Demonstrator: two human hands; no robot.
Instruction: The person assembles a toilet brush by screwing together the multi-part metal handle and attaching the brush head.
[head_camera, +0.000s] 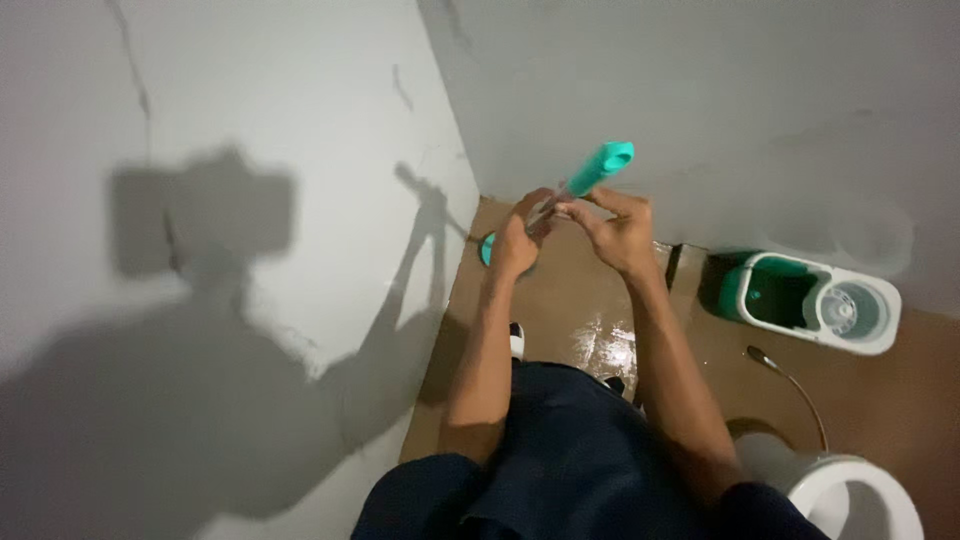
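Both of my hands grip a mop pole with a teal handle end (603, 165) that points up toward the camera. My left hand (517, 238) is wrapped round the metal shaft lower down. My right hand (617, 228) holds the shaft just below the teal grip. The teal mop head (487, 249) shows partly behind my left hand, down on the brown floor in the corner of the walls.
A green and white mop bucket (815, 300) with a spinner basket stands on the floor at the right wall. A white toilet bowl (850, 495) with a metal hose (795, 385) is at bottom right. Grey walls close in left and ahead. The floor (600, 340) is wet and shiny.
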